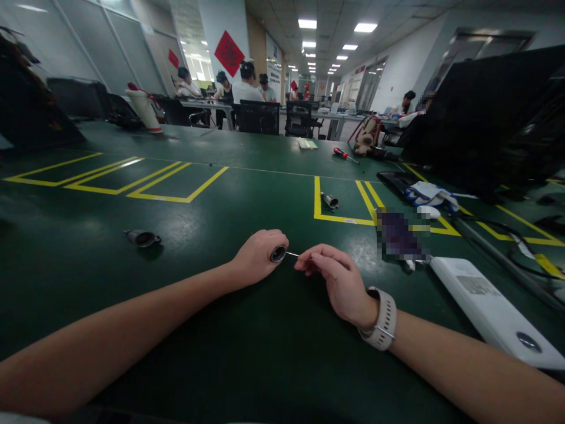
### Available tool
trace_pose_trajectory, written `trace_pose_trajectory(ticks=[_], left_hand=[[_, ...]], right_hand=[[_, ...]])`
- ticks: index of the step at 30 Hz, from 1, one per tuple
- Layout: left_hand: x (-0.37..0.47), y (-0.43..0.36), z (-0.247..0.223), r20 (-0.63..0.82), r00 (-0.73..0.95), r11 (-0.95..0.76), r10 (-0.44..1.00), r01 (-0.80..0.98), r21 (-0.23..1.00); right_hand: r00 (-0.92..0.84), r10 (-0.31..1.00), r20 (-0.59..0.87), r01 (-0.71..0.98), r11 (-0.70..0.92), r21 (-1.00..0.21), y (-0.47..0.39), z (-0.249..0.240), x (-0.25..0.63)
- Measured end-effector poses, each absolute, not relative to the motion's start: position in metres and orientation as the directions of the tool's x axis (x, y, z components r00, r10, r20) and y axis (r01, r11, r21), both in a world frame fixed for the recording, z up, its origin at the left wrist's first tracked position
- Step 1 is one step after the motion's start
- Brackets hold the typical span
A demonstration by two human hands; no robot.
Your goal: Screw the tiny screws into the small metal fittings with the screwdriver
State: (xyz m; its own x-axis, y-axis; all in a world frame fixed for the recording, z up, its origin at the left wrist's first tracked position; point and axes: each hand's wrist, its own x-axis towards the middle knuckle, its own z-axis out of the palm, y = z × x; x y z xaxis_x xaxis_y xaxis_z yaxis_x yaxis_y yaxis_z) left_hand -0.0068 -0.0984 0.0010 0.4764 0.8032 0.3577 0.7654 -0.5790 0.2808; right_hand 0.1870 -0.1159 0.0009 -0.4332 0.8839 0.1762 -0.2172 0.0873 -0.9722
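My left hand (259,259) is wrapped around a small round metal fitting (278,254), its dark hollow end turned toward me. From beside that opening a thin metal rod (292,254) runs to the fingertips of my right hand (338,277), which pinch its other end. Whether the rod is fixed to the fitting cannot be made out. A similar metal fitting (143,238) lies on the green table (212,353) to the left of my hands. Another fitting (329,201) rests inside a yellow-taped box beyond my right hand.
A long white device (494,312) lies at the right, near cables (489,253). Behind it are a blurred-out dark panel (401,235) and gloves (430,195). A red screwdriver (344,155) lies farther back; a white cup (145,109) stands far left. Several people sit in the background.
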Motion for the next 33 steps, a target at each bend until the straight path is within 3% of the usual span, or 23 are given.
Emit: trace_pose_trajectory(ticks=[3, 5, 11, 14, 17, 20, 23, 27, 33], left_hand=[[-0.005, -0.100, 0.002, 0.325, 0.494, -0.568, 0.806, 0.800, 0.194], [-0.005, -0.101, 0.003, 0.322, 0.509, -0.576, 0.798, 0.800, 0.165], [-0.008, -0.100, 0.001, 0.378, 0.491, -0.598, 0.785, 0.761, 0.252], [-0.008, -0.099, 0.001, 0.391, 0.483, -0.602, 0.783, 0.746, 0.285], [-0.007, -0.097, 0.001, 0.370, 0.488, -0.594, 0.790, 0.758, 0.269], [-0.003, -0.093, 0.004, 0.310, 0.510, -0.582, 0.803, 0.783, 0.221], [0.001, -0.087, 0.007, 0.260, 0.560, -0.603, 0.787, 0.787, 0.129], [0.004, -0.079, 0.007, 0.273, 0.599, -0.639, 0.753, 0.765, 0.083], [-0.002, -0.076, 0.003, 0.321, 0.560, -0.639, 0.764, 0.728, 0.248]], right_hand=[[-0.434, 0.867, 0.244, -0.036, 0.254, -0.967, -0.122, 0.006, 0.188], [-0.453, 0.860, 0.235, -0.018, 0.254, -0.967, -0.122, 0.007, 0.188], [-0.482, 0.873, 0.069, -0.302, -0.092, -0.949, -0.109, -0.001, 0.188], [-0.472, 0.881, 0.048, -0.358, -0.142, -0.923, -0.107, -0.003, 0.187], [-0.413, 0.904, 0.107, -0.318, -0.033, -0.948, -0.110, -0.001, 0.185], [-0.358, 0.908, 0.218, -0.163, 0.169, -0.972, -0.116, 0.002, 0.185], [-0.331, 0.911, 0.246, -0.037, 0.248, -0.968, -0.118, 0.005, 0.186], [-0.316, 0.934, 0.165, -0.102, 0.139, -0.985, -0.110, 0.003, 0.186], [-0.348, 0.936, 0.046, -0.340, -0.080, -0.937, -0.097, -0.006, 0.188]])
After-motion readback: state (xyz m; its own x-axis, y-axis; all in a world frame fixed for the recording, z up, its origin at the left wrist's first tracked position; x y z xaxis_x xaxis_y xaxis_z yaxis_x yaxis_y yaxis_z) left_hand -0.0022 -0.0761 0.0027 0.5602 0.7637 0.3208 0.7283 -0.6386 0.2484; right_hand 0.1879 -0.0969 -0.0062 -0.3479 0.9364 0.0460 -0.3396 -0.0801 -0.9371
